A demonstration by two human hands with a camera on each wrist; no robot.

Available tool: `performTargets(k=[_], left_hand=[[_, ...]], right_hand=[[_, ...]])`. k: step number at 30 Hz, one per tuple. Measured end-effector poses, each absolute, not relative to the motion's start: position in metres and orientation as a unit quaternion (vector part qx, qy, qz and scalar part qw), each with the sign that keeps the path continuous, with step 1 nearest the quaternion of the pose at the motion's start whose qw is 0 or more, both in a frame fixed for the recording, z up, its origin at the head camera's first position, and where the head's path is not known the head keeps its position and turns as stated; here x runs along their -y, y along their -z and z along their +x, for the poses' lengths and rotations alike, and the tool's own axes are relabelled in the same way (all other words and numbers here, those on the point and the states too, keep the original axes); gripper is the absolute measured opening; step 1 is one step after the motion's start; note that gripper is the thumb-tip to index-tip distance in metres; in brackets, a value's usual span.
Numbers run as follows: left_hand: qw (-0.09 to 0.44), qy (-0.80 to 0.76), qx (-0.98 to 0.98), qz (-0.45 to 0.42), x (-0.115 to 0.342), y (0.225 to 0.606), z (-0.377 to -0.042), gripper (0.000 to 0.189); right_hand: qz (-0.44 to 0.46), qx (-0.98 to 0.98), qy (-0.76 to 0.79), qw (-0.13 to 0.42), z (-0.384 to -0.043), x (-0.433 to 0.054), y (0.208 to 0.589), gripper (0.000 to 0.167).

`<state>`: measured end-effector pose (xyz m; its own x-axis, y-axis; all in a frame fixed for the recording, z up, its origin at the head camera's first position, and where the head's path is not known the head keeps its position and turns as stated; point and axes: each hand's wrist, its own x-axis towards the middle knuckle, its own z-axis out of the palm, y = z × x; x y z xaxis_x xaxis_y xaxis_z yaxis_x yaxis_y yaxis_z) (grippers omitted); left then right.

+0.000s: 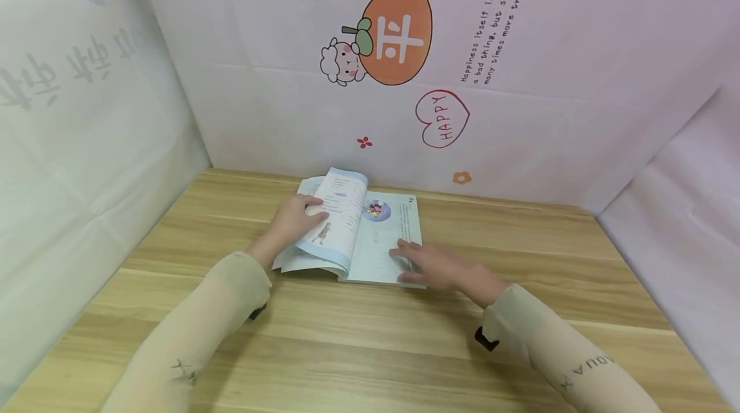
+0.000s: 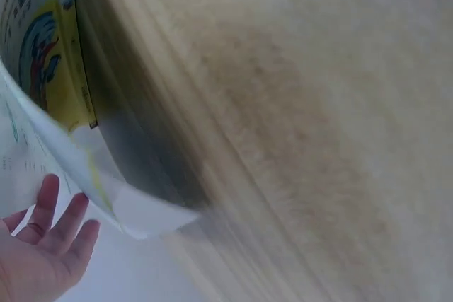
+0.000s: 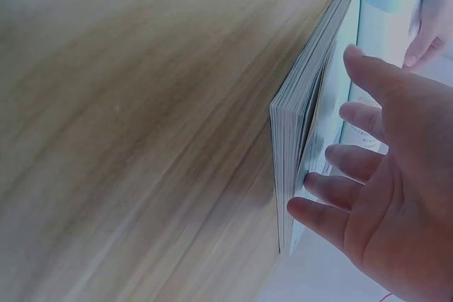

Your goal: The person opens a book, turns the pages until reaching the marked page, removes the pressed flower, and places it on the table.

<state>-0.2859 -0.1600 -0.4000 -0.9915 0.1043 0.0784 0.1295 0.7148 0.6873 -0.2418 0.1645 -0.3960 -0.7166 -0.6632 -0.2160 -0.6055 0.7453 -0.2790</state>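
Head view: an open book point(image 1: 360, 230) lies on the tabletop point(image 1: 370, 349) near its back edge, a person's left hand point(image 1: 293, 217), fingers relaxed, against curling pages point(image 1: 342, 220), seemingly to tame their spring; the right hand point(image 1: 433, 263), spread and gripping nothing, is at the facing page point(image 1: 378, 255), likely to steady it.

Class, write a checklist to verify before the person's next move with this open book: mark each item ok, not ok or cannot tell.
1. Book lying open on the table: ok.
2. Left hand touching the raised pages: ok.
3. Raised pages lying flat: not ok, they bow upward.
4. Round picture on the right page in sight: ok.
5. Right hand free of any grip: ok, fingers spread.
6. Right hand pressing firmly: cannot tell.
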Motion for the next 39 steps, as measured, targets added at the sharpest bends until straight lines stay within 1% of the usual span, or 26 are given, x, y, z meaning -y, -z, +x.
performTargets(k=[7,10,15,19,26,35,39], left_hand=[[0.054,0.258,0.959,-0.104,0.152,0.402,-0.279,0.044],[0.067,0.243,0.962,-0.103,0.15,0.403,-0.276,0.045],[0.074,0.228,0.966,-0.102,0.15,0.403,-0.274,0.049],[0.077,0.195,0.971,-0.115,0.152,0.404,-0.269,0.053],[0.104,0.138,0.974,-0.144,0.155,0.403,-0.262,0.054],[0.11,0.069,0.981,-0.147,0.16,0.403,-0.257,0.063],[0.1,0.048,0.984,-0.138,0.162,0.404,-0.256,0.07]], right_hand=[[-0.341,-0.921,0.093,0.165,-0.239,-0.169,0.397,0.063],[-0.341,-0.921,0.089,0.166,-0.238,-0.17,0.396,0.064],[-0.339,-0.921,0.088,0.169,-0.238,-0.169,0.396,0.064],[-0.338,-0.921,0.09,0.17,-0.237,-0.169,0.397,0.064],[-0.34,-0.92,0.095,0.172,-0.238,-0.171,0.397,0.067],[-0.339,-0.918,0.101,0.181,-0.242,-0.172,0.397,0.074],[-0.34,-0.918,0.099,0.182,-0.242,-0.172,0.397,0.074]])
